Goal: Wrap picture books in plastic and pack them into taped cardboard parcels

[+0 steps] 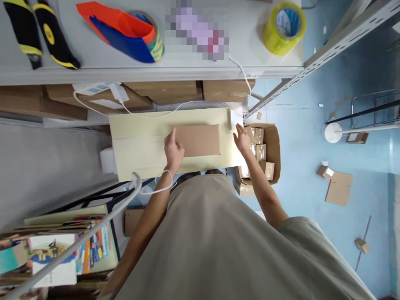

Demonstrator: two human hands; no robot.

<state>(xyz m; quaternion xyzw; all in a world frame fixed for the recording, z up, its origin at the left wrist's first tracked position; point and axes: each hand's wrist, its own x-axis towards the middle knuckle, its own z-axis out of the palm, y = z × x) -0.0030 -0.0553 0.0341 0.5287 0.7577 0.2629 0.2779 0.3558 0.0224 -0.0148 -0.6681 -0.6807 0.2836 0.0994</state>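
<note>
On the pale yellow board [140, 156] in front of me lies a flat-looking brown cardboard box [201, 140]. My left hand [174, 152] is at its left end, index finger stretched out and thumb apart, apparently touching the cardboard. At the board's right end is a white stack of paper or labels [237, 116] with a pale upright edge on its left side. My right hand [241, 139] reaches to the lower edge of this stack, fingers extended; whether they touch it I cannot tell. Neither hand visibly grips anything.
An open carton [275, 152] of small taped boxes stands right of the board. The shelf above bears yellow tape [284, 28], an orange-and-blue tape dispenser [125, 31] and black-yellow tool handles [51, 35]. A white cable [162, 114] crosses the board's back. Books [56, 254] fill the lower left.
</note>
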